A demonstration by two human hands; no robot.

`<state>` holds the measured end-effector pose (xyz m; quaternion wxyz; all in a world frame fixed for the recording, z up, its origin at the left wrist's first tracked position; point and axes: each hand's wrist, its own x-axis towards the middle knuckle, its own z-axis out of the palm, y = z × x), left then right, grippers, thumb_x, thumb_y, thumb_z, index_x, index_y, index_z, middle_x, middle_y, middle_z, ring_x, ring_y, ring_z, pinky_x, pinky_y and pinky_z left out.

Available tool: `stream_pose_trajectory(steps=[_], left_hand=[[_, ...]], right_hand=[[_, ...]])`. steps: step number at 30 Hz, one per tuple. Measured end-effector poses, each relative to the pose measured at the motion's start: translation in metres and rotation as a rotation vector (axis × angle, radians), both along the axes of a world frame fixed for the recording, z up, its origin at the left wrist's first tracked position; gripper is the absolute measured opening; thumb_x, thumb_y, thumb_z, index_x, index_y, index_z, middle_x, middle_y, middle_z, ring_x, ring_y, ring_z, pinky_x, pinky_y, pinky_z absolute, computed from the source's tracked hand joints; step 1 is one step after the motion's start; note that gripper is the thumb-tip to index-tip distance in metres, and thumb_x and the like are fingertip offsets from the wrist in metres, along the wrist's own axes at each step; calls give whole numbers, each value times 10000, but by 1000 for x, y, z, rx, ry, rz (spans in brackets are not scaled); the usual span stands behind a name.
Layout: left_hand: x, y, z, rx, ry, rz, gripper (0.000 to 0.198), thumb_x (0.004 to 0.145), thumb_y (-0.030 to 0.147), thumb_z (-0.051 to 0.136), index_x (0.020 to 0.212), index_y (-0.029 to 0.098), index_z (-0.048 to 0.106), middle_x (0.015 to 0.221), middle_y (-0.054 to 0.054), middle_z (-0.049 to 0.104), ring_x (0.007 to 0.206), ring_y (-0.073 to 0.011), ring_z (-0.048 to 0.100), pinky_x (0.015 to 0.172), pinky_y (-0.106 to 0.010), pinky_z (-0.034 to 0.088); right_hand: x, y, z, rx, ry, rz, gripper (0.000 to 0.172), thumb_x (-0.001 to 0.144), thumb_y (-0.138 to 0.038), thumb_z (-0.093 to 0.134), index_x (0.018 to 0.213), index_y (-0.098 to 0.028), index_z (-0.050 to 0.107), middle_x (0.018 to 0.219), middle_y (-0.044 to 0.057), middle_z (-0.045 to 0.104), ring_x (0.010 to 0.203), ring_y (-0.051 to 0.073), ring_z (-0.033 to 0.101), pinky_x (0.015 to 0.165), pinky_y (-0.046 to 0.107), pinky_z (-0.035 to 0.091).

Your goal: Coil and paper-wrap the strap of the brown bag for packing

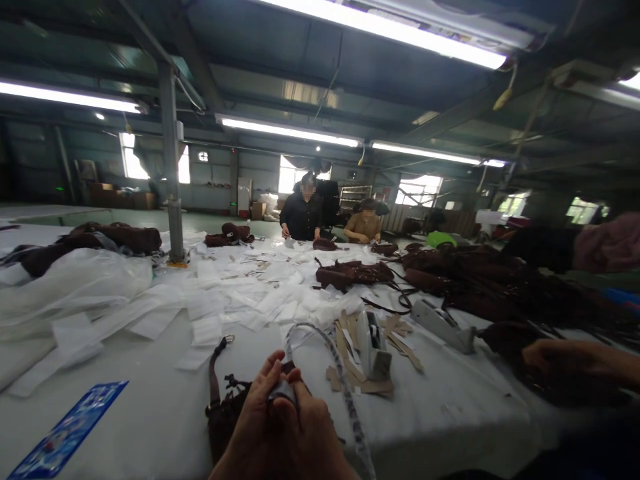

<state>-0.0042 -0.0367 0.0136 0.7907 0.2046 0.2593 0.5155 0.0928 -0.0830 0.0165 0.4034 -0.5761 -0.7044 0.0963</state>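
Close together at the bottom middle, my left hand (253,408) and my right hand (314,427) are both closed around a small grey strip (283,391). A dark brown bit shows just above it between the fingertips; the rest is covered by my hands. Beneath and to the left lies a dark brown bag (220,421), partly hidden, with a buckled strap (215,373) standing up from it. A long handle wrapped in pale film (345,380) arches from behind my fingers down past my right hand.
Two tape dispensers (373,347) (443,325) stand beyond, by brown card strips (350,333). White sheets (270,293) cover mid-table; a blue packet (67,430) lies left. Brown bags (475,273) pile right, near another person's hand (555,357). Two people (303,213) work opposite. A post (173,167) rises left.
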Motion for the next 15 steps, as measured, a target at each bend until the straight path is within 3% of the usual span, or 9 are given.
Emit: stream_pose_trajectory(steps=[3,5,7,9,11,15], left_hand=[[-3,9,4,354,232,-136,418,802,489,623,1099,212,525,640,22,609,493,-100,531,457,-173,403],[-8,13,16,606,462,-222,424,792,562,587,990,188,585,593,27,575,500,-109,501,444,-179,378],[-14,16,33,736,614,-250,378,788,542,601,877,175,612,584,30,550,525,-111,494,457,-181,375],[-17,18,51,698,601,-193,329,788,500,625,829,175,595,561,49,517,482,-82,454,428,-156,335],[-16,22,70,565,456,-76,294,773,453,666,844,186,567,530,72,494,419,-52,403,392,-126,300],[-7,33,103,398,104,144,261,726,291,736,881,199,547,553,60,558,442,-63,480,441,-125,412]], right_hand=[[14,1,3,-15,-207,-33,408,947,-494,350,1039,-166,574,778,90,728,692,227,700,556,253,454],[22,5,13,-12,-373,6,295,925,-428,446,963,-174,591,753,69,722,679,226,691,547,257,441],[26,10,29,11,-504,81,221,919,-362,481,892,-174,595,755,61,718,693,217,686,552,254,430],[27,17,50,47,-554,137,238,929,-378,484,910,-165,587,777,62,717,703,209,686,568,252,422],[25,23,73,85,-535,145,336,918,-481,478,963,-161,569,768,60,710,695,210,684,572,253,409],[19,35,115,102,-445,107,440,900,-595,413,1012,-189,539,720,27,680,706,213,674,534,233,358]])
